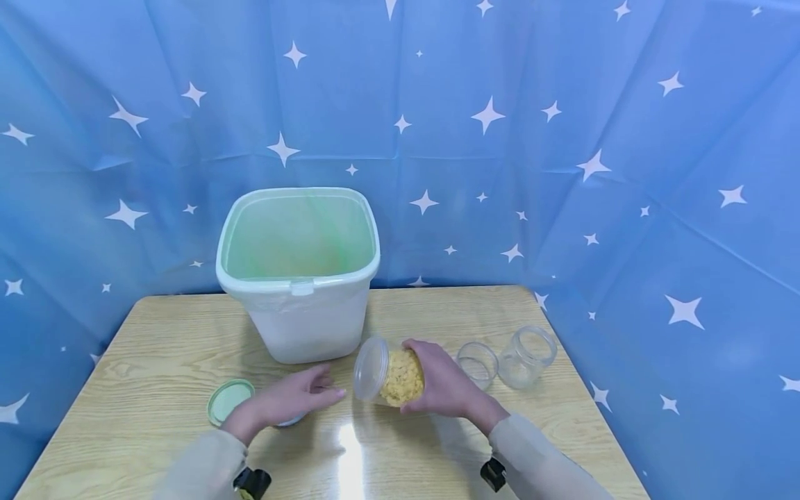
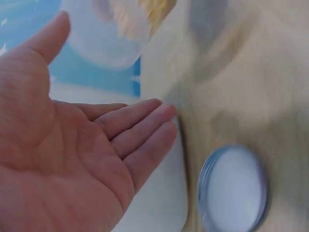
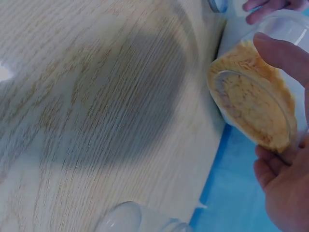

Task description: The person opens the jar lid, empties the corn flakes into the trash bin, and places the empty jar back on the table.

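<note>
Yellow-filled jar (image 1: 400,378) tilted, R hand (image 1: 442,380); gap to L hand (image 1: 296,396)

The left grip (image 1: 298,396) is outstretched, the right grip (image 1: 442,380) curled.

Curtained work nook, blue drapes (image 1: 450,83) (white stars (image 1: 487,115) all over) behind and beside, 1 wood-grain table (image 1: 156,361)
</note>
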